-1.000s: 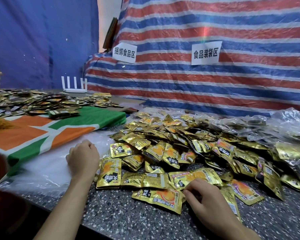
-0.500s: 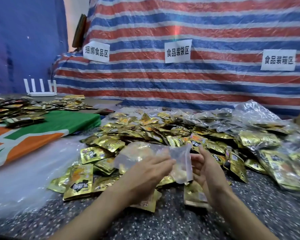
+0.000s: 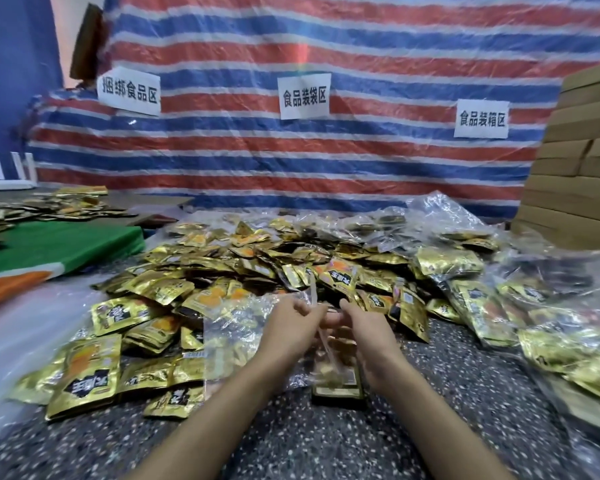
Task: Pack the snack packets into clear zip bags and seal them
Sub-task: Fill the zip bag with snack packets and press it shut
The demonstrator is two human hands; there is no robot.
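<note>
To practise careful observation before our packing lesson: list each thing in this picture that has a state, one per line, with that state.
Clear zip bag, held up by both hands, mouth seemingly not sealed.
Left hand, pinches the bag's mouth.
Right hand, pinches the bag's mouth.
Loose snack packets, heaped, unbagged.
Filled bags, piled at right; seals too small to tell.
Cardboard boxes, stacked.

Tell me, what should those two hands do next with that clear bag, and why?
Probably pull the bag's mouth apart. The left hand and the right hand both pinch the clear zip bag at its top edge, and it seems to hold nothing yet. The snack packets lie heaped just beyond the hands, so an open mouth would let the first one go in.
</note>
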